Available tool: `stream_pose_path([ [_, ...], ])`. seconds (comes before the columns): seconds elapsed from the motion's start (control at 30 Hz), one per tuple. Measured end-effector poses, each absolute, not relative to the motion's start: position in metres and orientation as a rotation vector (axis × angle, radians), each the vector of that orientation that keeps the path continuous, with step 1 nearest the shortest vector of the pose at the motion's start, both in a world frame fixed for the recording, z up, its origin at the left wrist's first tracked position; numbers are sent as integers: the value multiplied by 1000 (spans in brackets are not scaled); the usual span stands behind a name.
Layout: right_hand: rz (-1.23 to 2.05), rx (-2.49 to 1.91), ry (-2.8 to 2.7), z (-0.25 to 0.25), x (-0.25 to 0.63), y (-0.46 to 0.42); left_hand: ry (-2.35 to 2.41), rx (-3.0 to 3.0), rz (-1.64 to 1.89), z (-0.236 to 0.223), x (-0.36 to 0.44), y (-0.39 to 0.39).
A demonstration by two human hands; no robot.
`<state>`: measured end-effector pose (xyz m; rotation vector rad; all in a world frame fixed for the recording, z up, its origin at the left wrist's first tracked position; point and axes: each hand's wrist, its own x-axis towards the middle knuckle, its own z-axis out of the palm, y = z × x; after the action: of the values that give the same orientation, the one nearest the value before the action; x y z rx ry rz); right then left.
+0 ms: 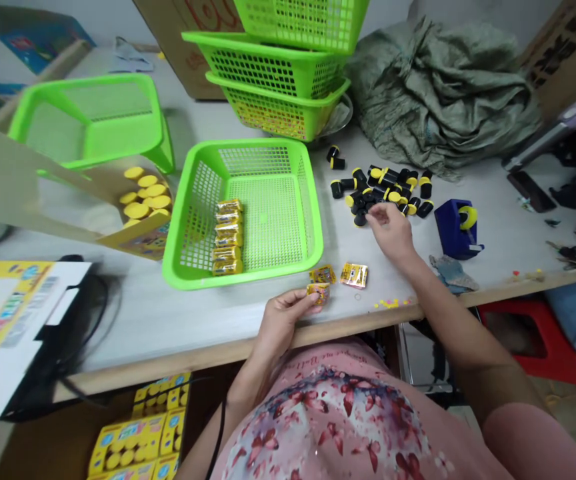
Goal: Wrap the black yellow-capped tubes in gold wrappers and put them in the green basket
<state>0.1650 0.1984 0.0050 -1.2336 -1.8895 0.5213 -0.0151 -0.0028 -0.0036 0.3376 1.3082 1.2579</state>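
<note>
My left hand (284, 315) is at the table's front edge, fingers pinched on a small yellow packet (319, 292). Two more yellow packets (353, 274) lie on the table just beyond it. My right hand (391, 228) reaches into a pile of small black tubes with yellow caps (383, 189), its fingers curled at the near edge of the pile; whether it grips one I cannot make out. A green basket (298, 235) to the left holds a row of yellow packets (228, 238) along its left side.
A blue tape dispenser (458, 228) stands right of the pile. Stacked green baskets (278, 73) and a grey sack (443, 93) are behind. An open box of yellow caps (144, 195) and another green basket (88, 120) sit left. A red stool (533, 340) is below right.
</note>
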Motion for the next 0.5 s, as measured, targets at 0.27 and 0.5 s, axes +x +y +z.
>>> stream_pose_path([
  [0.27,263,-1490,-2477,46,86,311,1348,464,1143,-9,-24,-14],
  [0.5,185,-1478,-2587,39,43,350,1335,625,1029,-12,-37,-18],
])
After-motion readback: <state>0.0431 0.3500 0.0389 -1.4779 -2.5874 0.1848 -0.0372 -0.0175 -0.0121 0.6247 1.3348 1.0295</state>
